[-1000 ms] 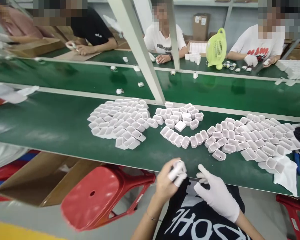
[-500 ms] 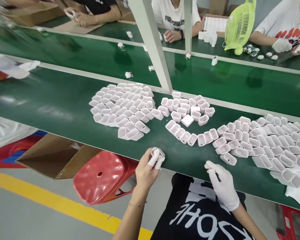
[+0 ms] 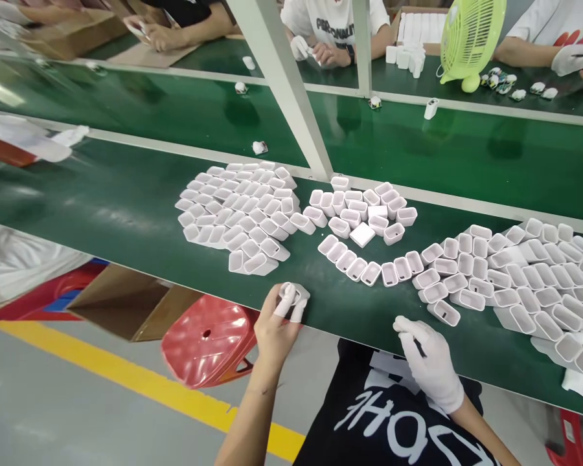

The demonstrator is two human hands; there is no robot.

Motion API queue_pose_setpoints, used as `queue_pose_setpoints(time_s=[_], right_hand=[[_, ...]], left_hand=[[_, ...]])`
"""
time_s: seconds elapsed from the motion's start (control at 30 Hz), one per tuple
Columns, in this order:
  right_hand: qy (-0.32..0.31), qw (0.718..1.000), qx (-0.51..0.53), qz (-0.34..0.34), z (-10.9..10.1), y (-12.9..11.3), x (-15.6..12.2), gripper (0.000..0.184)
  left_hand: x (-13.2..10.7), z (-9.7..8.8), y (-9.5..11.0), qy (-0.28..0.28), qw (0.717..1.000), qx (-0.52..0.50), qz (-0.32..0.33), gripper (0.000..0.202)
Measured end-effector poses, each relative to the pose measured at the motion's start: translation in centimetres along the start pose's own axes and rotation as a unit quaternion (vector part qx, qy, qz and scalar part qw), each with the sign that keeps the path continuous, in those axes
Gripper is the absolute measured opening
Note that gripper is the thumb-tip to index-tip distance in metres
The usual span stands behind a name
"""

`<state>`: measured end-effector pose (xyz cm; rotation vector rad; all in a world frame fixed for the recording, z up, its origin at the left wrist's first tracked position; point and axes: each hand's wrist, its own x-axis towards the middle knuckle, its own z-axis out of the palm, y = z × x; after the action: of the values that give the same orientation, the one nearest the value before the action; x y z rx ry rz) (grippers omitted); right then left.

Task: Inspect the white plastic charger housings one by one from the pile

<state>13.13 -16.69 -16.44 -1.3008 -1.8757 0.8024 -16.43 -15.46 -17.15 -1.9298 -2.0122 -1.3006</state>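
Note:
My left hand, with white cots on its fingertips, is closed on a small white plastic shell at the near edge of the green belt. My right hand wears a white glove and rests on that same edge, fingers curled around a thin dark item I cannot make out. Several white open shells lie in a tight cluster ahead of the left hand. A second group sits in the middle, and a wide spread reaches to the right.
A slanted white frame post rises from the belt's divider. Across a second green belt, other people sit handling small white parts beside a lime-green fan. Below the near edge stand a red stool and a cardboard box.
My left hand has carried the shell from in front of my chest out to the belt edge. My right hand has dropped onto the belt edge and curled. The view has tipped downward.

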Motion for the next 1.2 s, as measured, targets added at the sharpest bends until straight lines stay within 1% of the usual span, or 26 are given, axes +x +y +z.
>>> queue_pose_setpoints(time_s=[0.03, 0.07, 0.1, 0.13, 0.17, 0.2, 0.23, 0.27, 0.33, 0.4, 0.43, 0.47, 0.5, 0.53, 0.57, 0.63, 0.7, 0.8, 0.83, 0.9, 1.03, 1.07, 1.1, 1.13, 1.17, 1.2], right_hand=[[0.001, 1.000, 0.006, -0.004, 0.0, 0.0, 0.0, 0.024], [0.002, 1.000, 0.012, -0.009, 0.0, 0.0, -0.1, 0.024], [0.003, 1.000, 0.018, -0.018, 0.0, 0.0, -0.1, 0.024], [0.005, 0.999, 0.025, -0.028, 0.0, 0.0, -0.2, 0.024], [0.007, 0.999, 0.030, -0.040, -0.1, 0.0, -0.3, 0.024], [0.007, 0.998, 0.034, -0.053, -0.2, 0.1, -0.4, 0.024], [0.004, 0.997, 0.035, -0.066, -0.3, 0.1, -0.4, 0.024], [0.001, 0.996, 0.034, -0.080, -0.4, 0.2, -0.5, 0.024], [-0.007, 0.994, 0.025, -0.108, -0.8, 0.5, -0.5, 0.025], [-0.011, 0.991, 0.015, -0.134, -1.2, 0.8, -0.5, 0.026], [-0.011, 0.989, 0.012, -0.145, -1.3, 1.0, -0.5, 0.027], [-0.010, 0.988, 0.010, -0.153, -1.4, 1.1, -0.4, 0.028], [-0.008, 0.987, 0.009, -0.159, -1.4, 1.2, -0.4, 0.029], [-0.006, 0.986, 0.008, -0.165, -1.3, 1.3, -0.4, 0.030], [-0.002, 0.986, 0.007, -0.169, -1.2, 1.4, -0.3, 0.031], [0.005, 0.984, 0.006, -0.175, -0.8, 1.5, -0.4, 0.033], [0.020, 0.985, 0.004, -0.173, -0.3, 1.7, -0.5, 0.031], [0.045, 0.987, -0.016, -0.156, 0.3, 2.0, -0.6, 0.027], [0.041, 0.987, -0.025, -0.153, 0.4, 2.1, -0.6, 0.027], [0.015, 0.987, -0.039, -0.153, 0.6, 2.2, -0.5, 0.028], [-0.020, 0.987, -0.059, -0.147, 0.9, 2.2, -0.3, 0.039], [-0.026, 0.988, -0.060, -0.142, 1.0, 2.2, -0.3, 0.043], [-0.033, 0.988, -0.058, -0.138, 1.1, 2.2, -0.2, 0.046], [-0.041, 0.989, -0.051, -0.136, 1.2, 2.1, -0.1, 0.050], [-0.049, 0.989, -0.041, -0.133, 1.1, 1.9, 0.1, 0.053], [-0.058, 0.989, -0.025, -0.132, 0.8, 1.7, 0.4, 0.055]], left_hand=[[0.2, 0.2, 0.2, -0.013, 1.000, -0.008, -0.016, 0.015], [0.4, 0.3, 0.6, -0.004, 0.999, -0.026, -0.044, 0.018], [0.8, 0.5, 1.2, 0.024, 0.994, -0.062, -0.086, 0.023], [1.4, 0.6, 2.0, 0.056, 0.981, -0.122, -0.142, 0.027], [2.1, 0.8, 3.2, 0.084, 0.954, -0.205, -0.201, 0.033], [3.0, 1.0, 4.5, 0.106, 0.911, -0.302, -0.260, 0.037], [4.0, 1.3, 6.0, 0.100, 0.855, -0.407, -0.305, 0.043], [5.2, 1.7, 7.6, 0.083, 0.799, -0.494, -0.333, 0.048], [7.9, 2.6, 10.8, 0.014, 0.695, -0.610, -0.380, 0.049], [10.6, 3.7, 13.5, -0.072, 0.604, -0.667, -0.431, 0.037], [11.9, 4.3, 14.6, -0.103, 0.566, -0.680, -0.455, 0.030], [13.0, 4.8, 15.4, -0.121, 0.539, -0.687, -0.472, 0.027], [14.0, 5.3, 16.1, -0.140, 0.521, -0.688, -0.486, 0.026], [14.8, 5.8, 16.7, -0.155, 0.512, -0.685, -0.495, 0.027], [15.5, 6.2, 17.1, -0.168, 0.511, -0.678, -0.501, 0.027], [16.5, 6.8, 17.6, -0.190, 0.524, -0.659, -0.505, 0.023], [17.2, 7.1, 17.9, -0.200, 0.550, -0.636, -0.503, 0.019], [18.4, 7.0, 18.5, -0.216, 0.590, -0.603, -0.492, 0.018], [18.8, 7.0, 18.7, -0.221, 0.600, -0.594, -0.489, 0.018], [19.5, 7.0, 18.9, -0.227, 0.615, -0.581, -0.482, 0.017], [20.1, 7.6, 18.4, -0.252, 0.628, -0.573, -0.462, 0.019], [20.0, 7.9, 18.1, -0.268, 0.634, -0.572, -0.446, 0.022], [19.8, 8.1, 17.8, -0.288, 0.646, -0.569, -0.419, 0.024], [19.5, 8.2, 17.5, -0.307, 0.667, -0.565, -0.375, 0.027], [19.1, 8.3, 17.3, -0.320, 0.701, -0.555, -0.315, 0.032], [18.5, 8.3, 17.2, -0.324, 0.744, -0.534, -0.238, 0.041]])
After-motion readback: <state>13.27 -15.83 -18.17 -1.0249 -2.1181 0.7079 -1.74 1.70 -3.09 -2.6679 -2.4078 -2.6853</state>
